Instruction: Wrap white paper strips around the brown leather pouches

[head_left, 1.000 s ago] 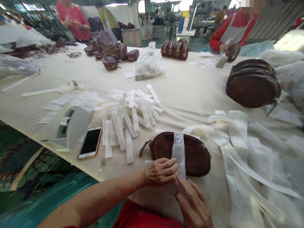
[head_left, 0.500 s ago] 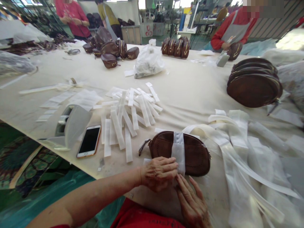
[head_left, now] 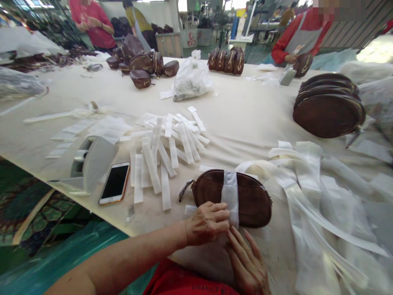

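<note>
Cream table | 1 phone | 1 banded brown pouch | white strips | tape dispenser

A phone lies just beside a pale tape dispenser, a white plastic bag standing farther back.

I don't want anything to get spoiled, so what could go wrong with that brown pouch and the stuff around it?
The white band across the brown pouch might slip or crease if the left hand, pressing at its lower part, shifts. The phone lies near the edge of the table, so a bump could knock it off. The loose white strips might scatter if brushed.
</note>
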Available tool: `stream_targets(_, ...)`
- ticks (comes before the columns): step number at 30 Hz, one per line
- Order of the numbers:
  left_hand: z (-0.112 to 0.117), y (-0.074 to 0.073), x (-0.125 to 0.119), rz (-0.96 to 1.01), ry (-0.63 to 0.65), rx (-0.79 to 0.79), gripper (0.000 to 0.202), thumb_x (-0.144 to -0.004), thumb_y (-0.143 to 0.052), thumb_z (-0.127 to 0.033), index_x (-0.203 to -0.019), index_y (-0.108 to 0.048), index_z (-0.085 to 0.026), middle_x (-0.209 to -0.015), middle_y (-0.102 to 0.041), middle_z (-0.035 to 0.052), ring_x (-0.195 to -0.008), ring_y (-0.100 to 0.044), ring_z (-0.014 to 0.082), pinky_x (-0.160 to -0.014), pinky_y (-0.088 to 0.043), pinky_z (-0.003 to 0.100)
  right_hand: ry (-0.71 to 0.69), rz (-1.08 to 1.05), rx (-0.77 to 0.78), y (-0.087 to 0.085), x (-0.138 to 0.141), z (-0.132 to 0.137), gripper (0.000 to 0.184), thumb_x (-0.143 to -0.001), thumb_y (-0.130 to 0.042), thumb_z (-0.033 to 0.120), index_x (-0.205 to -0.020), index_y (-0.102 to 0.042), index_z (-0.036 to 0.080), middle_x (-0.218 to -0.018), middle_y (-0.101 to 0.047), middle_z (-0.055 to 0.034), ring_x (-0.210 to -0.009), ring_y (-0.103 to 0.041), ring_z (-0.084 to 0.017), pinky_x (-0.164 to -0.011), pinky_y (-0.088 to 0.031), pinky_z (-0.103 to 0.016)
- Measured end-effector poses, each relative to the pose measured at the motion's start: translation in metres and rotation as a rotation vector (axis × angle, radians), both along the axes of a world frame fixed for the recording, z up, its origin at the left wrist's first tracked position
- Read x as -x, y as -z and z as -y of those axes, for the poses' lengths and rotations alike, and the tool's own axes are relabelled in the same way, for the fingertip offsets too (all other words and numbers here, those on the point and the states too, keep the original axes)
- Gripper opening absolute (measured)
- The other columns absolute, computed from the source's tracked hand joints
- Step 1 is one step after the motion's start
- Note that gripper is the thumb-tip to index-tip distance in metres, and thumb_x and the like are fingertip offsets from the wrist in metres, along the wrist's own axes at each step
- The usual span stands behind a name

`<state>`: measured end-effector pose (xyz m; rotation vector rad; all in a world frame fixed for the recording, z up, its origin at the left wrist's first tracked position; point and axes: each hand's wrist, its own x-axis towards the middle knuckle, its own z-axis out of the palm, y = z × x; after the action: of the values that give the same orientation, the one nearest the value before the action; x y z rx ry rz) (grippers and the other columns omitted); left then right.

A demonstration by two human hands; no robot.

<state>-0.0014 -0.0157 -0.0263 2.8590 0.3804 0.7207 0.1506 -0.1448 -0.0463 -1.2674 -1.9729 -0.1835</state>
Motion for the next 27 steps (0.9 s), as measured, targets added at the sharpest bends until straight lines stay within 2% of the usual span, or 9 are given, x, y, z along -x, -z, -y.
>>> stream_targets(2, 0.003, 0.003, -0.002, 0.031, -0.04, 0.002, 0.022, -0.093, -0.037, -0.018, -0.084, -0.057, -0.016, -0.098, -0.065, 0.0056, -0.109, -0.055, 0.0201, -0.078, -0.043, 0.03, -0.009, 0.001, -0.038, 0.0, 0.003, 0.004, 0.029, -0.088, -0.039, 0.004, -0.089, -0.066, 0.013, -0.099, -0.072, -0.0112, -0.111, -0.061, -0.022, -0.1, -0.044, -0.039)
stream_targets(4, 0.007, 0.006, -0.004, 0.072, -0.075, -0.011, 0.022, -0.093, -0.037, -0.017, -0.099, -0.058, -0.015, -0.099, -0.065, 0.0072, -0.109, -0.056, 0.0202, -0.081, -0.044, 0.031, 0.007, -0.003, -0.052, 0.002, 0.007, 0.009, 0.032, -0.091, -0.036, 0.007, -0.086, -0.067, 0.015, -0.09, -0.074, -0.0075, -0.101, -0.066, -0.018, -0.099, -0.044, -0.033)
stream_targets(7, 0.01, 0.009, -0.005, 0.104, -0.106, -0.061, 0.026, -0.094, -0.037, -0.017, -0.113, -0.054, -0.011, -0.1, -0.065, 0.0096, -0.109, -0.057, 0.0212, -0.083, -0.046, 0.032, 0.056, -0.068, -0.05, 0.007, 0.011, 0.016, 0.037, -0.094, -0.032, 0.011, -0.085, -0.068, 0.019, -0.083, -0.073, -0.0046, -0.091, -0.068, -0.015, -0.097, -0.045, -0.03)
stream_targets(12, 0.01, 0.008, -0.006, 0.11, -0.107, -0.171, 0.024, -0.094, -0.039, -0.015, -0.107, -0.057, -0.009, -0.099, -0.064, 0.0114, -0.108, -0.058, 0.0221, -0.083, -0.049, 0.031, 0.052, -0.11, -0.021, 0.01, 0.008, 0.018, 0.033, -0.095, -0.037, 0.021, -0.087, -0.069, 0.021, -0.083, -0.072, -0.0053, -0.087, -0.069, -0.017, -0.089, -0.049, -0.03)
stream_targets(16, 0.006, 0.007, -0.008, 0.216, -0.081, -0.247, 0.018, -0.092, -0.044, -0.012, -0.1, -0.06, -0.007, -0.094, -0.065, 0.0091, -0.101, -0.061, 0.0219, -0.08, -0.05, 0.031, 0.045, -0.12, -0.04, 0.009, 0.007, 0.019, 0.032, -0.094, -0.04, 0.025, -0.081, -0.068, 0.021, -0.078, -0.072, -0.0043, -0.081, -0.069, -0.016, -0.087, -0.05, -0.03)
stream_targets(19, 0.003, 0.009, -0.009, 0.166, -0.063, -0.291, 0.016, -0.092, -0.046, -0.012, -0.098, -0.061, -0.007, -0.094, -0.064, 0.0096, -0.102, -0.061, 0.022, -0.081, -0.05, 0.032, 0.029, -0.104, -0.065, 0.006, 0.007, 0.022, 0.028, -0.093, -0.045, 0.026, -0.078, -0.068, 0.022, -0.073, -0.071, -0.0031, -0.075, -0.069, -0.016, -0.085, -0.05, -0.029)
stream_targets(23, 0.002, 0.011, -0.008, 0.124, -0.056, -0.307, 0.017, -0.093, -0.046, -0.012, -0.099, -0.061, -0.008, -0.096, -0.064, 0.0094, -0.104, -0.06, 0.0206, -0.082, -0.05, 0.031, -0.025, -0.059, -0.035, -0.007, -0.001, 0.019, 0.024, -0.092, -0.046, 0.022, -0.079, -0.067, 0.022, -0.073, -0.071, -0.002, -0.071, -0.069, -0.015, -0.082, -0.051, -0.028)
stream_targets(27, 0.0, 0.008, -0.008, 0.18, -0.033, -0.251, 0.018, -0.092, -0.046, -0.013, -0.101, -0.061, -0.007, -0.096, -0.064, 0.0083, -0.102, -0.059, 0.0199, -0.082, -0.048, 0.03, -0.084, -0.061, -0.049, -0.037, -0.017, -0.003, 0.027, -0.092, -0.041, 0.013, -0.084, -0.066, 0.021, -0.074, -0.071, -0.0022, -0.075, -0.069, -0.014, -0.084, -0.049, -0.026)
